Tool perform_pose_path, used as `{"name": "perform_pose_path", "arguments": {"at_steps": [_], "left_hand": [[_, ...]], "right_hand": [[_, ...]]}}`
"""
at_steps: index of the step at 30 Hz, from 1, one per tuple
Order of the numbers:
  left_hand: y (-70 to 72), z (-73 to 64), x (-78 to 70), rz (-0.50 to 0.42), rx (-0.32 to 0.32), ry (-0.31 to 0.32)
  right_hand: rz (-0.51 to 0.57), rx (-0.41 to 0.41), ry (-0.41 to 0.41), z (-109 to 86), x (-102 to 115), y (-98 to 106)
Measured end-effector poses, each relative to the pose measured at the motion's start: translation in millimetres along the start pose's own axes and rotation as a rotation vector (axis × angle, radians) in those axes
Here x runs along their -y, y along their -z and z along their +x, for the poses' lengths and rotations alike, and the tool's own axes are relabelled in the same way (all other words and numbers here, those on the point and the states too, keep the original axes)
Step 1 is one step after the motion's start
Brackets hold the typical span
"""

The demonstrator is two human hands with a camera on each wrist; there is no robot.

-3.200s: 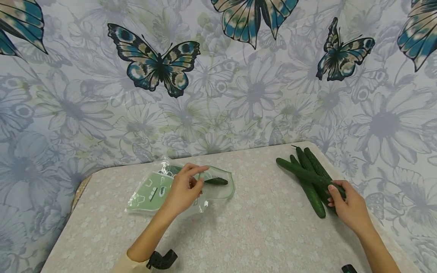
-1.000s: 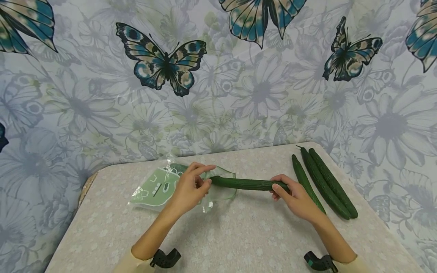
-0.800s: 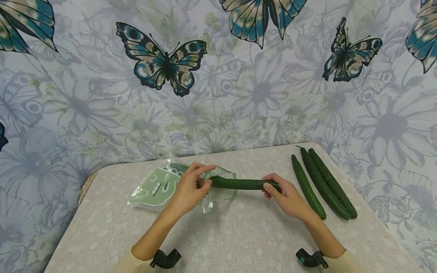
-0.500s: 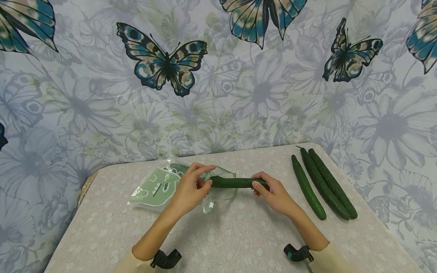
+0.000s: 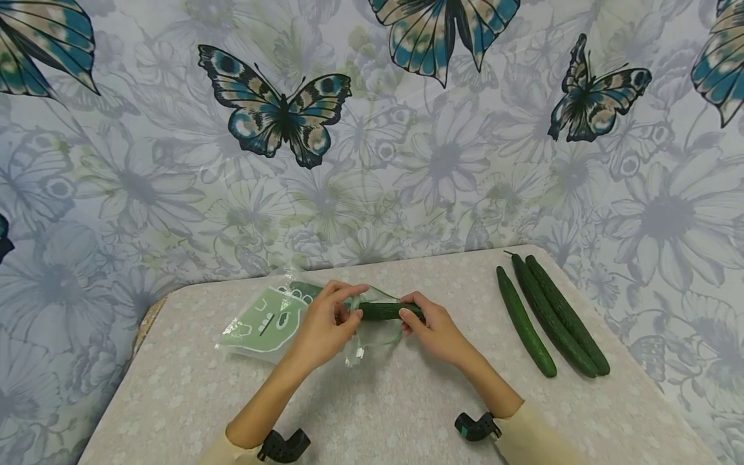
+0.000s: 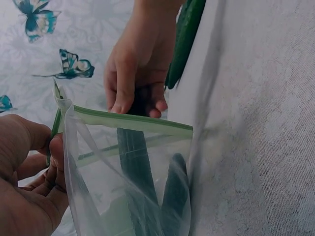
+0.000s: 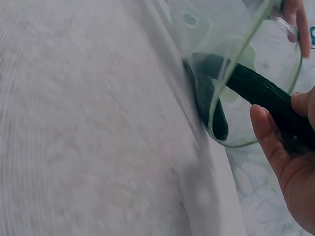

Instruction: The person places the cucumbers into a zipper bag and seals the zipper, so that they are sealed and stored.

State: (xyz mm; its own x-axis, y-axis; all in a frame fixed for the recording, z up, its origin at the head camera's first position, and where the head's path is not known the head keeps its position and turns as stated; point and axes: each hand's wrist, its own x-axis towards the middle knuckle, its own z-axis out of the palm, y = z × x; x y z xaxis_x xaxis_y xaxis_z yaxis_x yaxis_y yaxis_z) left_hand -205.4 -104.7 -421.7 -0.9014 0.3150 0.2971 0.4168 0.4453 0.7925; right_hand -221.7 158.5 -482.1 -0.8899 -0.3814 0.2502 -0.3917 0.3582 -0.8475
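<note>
Green cucumber (image 5: 380,311) sits between the thumb and fingers of my right hand (image 5: 436,330), gripped near its right end, with its left end inside the mouth of the clear bag (image 5: 264,326). A moment ago a longer stretch of it showed between my hands; since then my right hand has travelled left, close to my left hand (image 5: 322,329), and only a short length remains in sight. I take that to mean this one is well on its way in, though not yet fully inside. My left hand has stayed put, thumb and fingers pinching the bag's edge so that the mouth stands open towards the right. The left wrist view shows another cucumber (image 6: 175,196) already inside, beside mine. Three loose cucumbers (image 5: 546,315) lie at the right of the table (image 5: 424,413), well apart from both hands.
</note>
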Motion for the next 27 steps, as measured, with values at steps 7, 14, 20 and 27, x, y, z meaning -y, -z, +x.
{"name": "perform_pose_path", "arguments": {"at_steps": [7,14,20,27], "left_hand": [[0.7,-0.6,-0.5,-0.015,0.011,0.000],[2.5,-1.9,0.8,-0.038,0.012,0.013],[1.9,-2.3,0.8,-0.014,0.008,-0.005],[-0.6,-2.4,0.5,-0.009,0.017,-0.016]], "right_hand": [[-0.138,-0.019,0.012,2.1,3,-8],[-0.300,-0.042,-0.041,-7.1,3,9],[-0.401,0.047,-0.006,-15.9,0,18],[-0.521,0.177,0.037,-19.7,2,18]]}}
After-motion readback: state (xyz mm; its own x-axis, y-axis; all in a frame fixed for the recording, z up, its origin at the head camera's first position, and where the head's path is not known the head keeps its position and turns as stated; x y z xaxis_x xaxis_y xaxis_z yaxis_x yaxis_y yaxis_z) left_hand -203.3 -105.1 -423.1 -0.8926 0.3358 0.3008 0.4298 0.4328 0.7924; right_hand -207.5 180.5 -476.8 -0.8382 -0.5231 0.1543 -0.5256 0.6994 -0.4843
